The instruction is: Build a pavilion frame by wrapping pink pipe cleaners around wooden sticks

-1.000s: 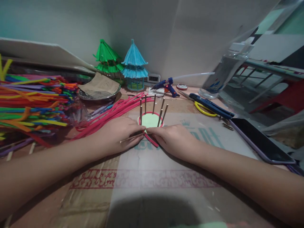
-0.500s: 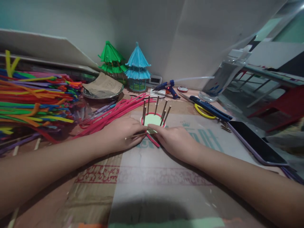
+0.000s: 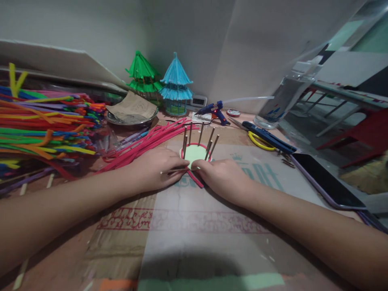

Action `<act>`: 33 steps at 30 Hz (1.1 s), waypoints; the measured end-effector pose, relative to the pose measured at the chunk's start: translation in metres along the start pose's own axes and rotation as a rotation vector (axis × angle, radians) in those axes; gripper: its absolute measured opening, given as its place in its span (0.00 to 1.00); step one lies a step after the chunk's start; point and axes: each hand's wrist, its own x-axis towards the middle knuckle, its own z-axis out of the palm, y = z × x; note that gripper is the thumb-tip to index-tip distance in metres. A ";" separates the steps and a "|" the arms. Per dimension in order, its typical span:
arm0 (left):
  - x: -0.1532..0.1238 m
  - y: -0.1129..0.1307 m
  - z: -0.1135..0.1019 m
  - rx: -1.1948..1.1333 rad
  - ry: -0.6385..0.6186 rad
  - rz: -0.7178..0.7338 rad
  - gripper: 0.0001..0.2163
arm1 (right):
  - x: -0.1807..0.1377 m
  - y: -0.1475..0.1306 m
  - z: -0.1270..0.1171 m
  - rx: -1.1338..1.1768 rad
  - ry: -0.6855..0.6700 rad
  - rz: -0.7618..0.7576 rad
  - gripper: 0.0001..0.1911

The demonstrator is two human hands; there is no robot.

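A pale green disc (image 3: pixel 195 155) lies at the centre, with several thin brown sticks (image 3: pixel 201 133) standing upright round its edge. A pink-red pipe cleaner (image 3: pixel 196 180) runs along the rim, its loose end hanging out on the near side. My left hand (image 3: pixel 160 167) is closed at the disc's near left edge. Beside its fingers a thin stick (image 3: pixel 172 172) lies sideways; whether they grip it I cannot tell. From the right, my right hand (image 3: pixel 224 178) pinches the pipe cleaner at the near rim, thumb and forefinger bent. The fingertips partly hide the contact.
Colourful pipe cleaners (image 3: pixel 45 125) heap at left, pink ones (image 3: pixel 145 143) nearer. Behind stand green (image 3: pixel 142 74) and blue (image 3: pixel 176 83) pagoda models, a metal dish (image 3: pixel 133 115) and a glue gun (image 3: pixel 214 111). Scissors (image 3: pixel 262 141), a bottle (image 3: pixel 279 99) and a phone (image 3: pixel 327 180) are at right.
My right forefinger has bent and drawn back slightly from the top of the disc. The hands otherwise stay at the near rim, and the view has shifted a little.
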 end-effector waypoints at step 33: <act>0.001 0.005 0.002 -0.073 -0.195 -0.146 0.16 | -0.004 -0.003 -0.001 0.026 -0.018 0.127 0.16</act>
